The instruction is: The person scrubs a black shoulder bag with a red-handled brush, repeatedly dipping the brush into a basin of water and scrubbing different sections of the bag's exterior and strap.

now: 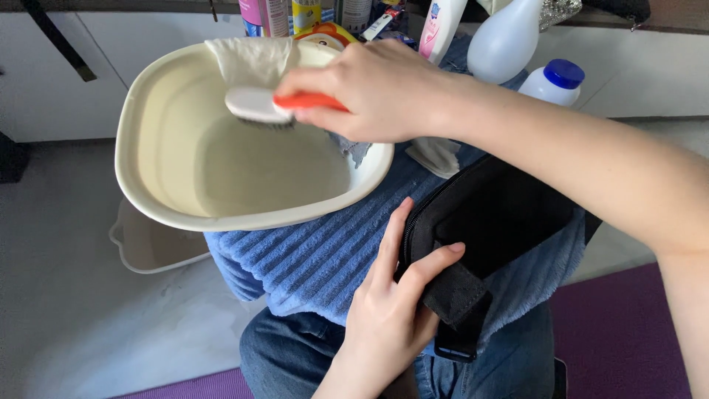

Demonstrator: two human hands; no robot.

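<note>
Two hands busy: brush dipping, bag waiting.
Our right hand grips the scrub brush over the basin; our left hand clasps the black bag, probably scrubbed next.

The right hand reaches forward and to the left from the right edge of the view, its bare forearm running across the upper right. The wrist is bent slightly, the back of the hand faces up, and the fingers are curled into a closed grip with the thumb tucked beneath. The left hand comes up from the bottom of the view, wrist low, palm turned down. Its forefinger is stretched straight forward, while the thumb angles out to the right, and the remaining fingers are folded under.
</note>
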